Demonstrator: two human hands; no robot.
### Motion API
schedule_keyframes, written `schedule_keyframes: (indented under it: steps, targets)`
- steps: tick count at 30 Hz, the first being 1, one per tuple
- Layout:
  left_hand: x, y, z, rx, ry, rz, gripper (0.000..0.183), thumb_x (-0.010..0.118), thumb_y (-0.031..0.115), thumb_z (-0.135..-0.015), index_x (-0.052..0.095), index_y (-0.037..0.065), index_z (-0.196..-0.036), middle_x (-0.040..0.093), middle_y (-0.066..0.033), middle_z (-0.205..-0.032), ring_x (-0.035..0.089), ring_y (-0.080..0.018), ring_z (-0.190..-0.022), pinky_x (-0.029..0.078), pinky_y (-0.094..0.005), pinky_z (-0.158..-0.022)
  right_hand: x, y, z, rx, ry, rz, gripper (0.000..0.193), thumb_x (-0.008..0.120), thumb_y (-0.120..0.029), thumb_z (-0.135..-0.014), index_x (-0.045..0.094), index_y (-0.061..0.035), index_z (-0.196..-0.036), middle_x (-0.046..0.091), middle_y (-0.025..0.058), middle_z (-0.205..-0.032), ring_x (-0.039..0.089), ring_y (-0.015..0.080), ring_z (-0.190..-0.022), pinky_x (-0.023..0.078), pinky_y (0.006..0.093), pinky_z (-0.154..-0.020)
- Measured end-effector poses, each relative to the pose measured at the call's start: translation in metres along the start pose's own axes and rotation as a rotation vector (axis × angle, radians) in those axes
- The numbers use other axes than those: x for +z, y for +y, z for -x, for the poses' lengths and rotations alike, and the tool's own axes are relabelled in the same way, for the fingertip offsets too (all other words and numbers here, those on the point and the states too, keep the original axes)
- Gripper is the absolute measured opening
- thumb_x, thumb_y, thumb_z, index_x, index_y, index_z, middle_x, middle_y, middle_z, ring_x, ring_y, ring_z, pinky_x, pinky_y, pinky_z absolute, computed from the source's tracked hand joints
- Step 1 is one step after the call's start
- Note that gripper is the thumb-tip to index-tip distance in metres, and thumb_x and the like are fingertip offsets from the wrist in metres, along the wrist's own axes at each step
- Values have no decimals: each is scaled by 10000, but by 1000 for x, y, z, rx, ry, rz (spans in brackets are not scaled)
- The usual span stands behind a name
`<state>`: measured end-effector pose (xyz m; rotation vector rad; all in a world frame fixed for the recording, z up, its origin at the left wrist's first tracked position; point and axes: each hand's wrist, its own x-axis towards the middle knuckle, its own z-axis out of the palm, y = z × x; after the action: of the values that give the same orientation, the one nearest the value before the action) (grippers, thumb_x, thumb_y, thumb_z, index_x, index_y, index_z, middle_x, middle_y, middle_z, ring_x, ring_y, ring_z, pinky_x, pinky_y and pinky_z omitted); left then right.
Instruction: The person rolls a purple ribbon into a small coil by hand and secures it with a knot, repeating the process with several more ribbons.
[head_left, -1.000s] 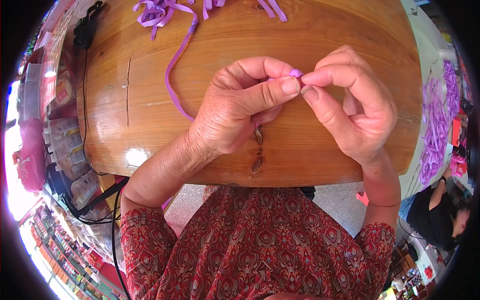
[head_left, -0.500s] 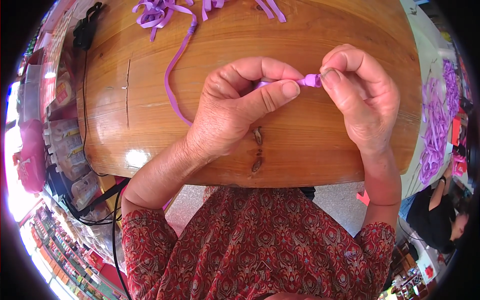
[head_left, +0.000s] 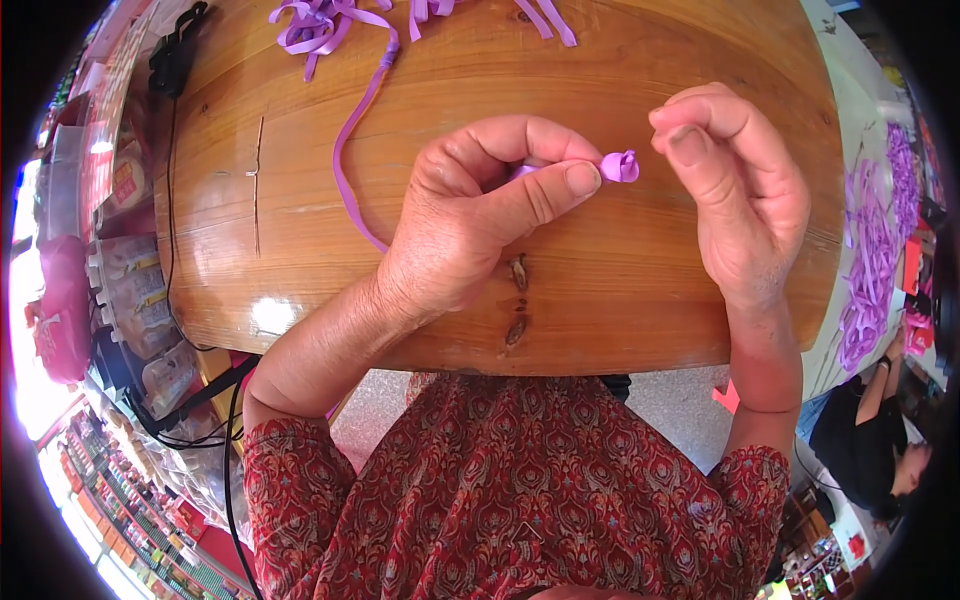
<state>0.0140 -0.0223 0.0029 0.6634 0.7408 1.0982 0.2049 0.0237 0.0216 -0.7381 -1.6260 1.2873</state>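
Between the thumb and forefinger of my left hand is a purple satin ribbon, its end rolled into a small rosebud that sticks out past the fingertips. The part inside the palm is mostly hidden. A long purple ribbon tail curves over the wooden table from behind my left wrist up to a pile of purple ribbon at the far edge. To the right of the bud, a short gap away, my right hand is raised with thumb and forefinger slightly parted and nothing visible in them.
A thin twisted wire lies at the table's left, near a black cable. More loose ribbons lie at the far edge. Heaps of purple ribbon rest on a pale table at the right, where another person sits. Packaged goods line the left.
My right hand has let go of the ribbon bud and drawn back to the right. The bud's folded top now shows. My left hand keeps its hold, almost still.
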Motion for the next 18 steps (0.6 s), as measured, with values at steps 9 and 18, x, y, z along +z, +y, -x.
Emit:
schedule_keyframes:
  steps: [9,18]
  targets:
    - [0,0,1,-8,-15,23,87,624,31,-852,641,18,-936,628,10,-858,539,-29,-794,434,-159,-697,-3,1,-6,-333,-137,370,186,632,92,-764,600,58,-943,558,113,-887,513,163,-785,414,234,-657]
    - [-2,1,0,-24,-6,-35,86,628,28,-848,649,22,-931,624,24,-848,533,-19,-790,428,-152,-685,-3,2,-4,-292,-186,377,128,605,107,-771,585,49,-883,558,106,-851,500,151,-749,399,235,-628]
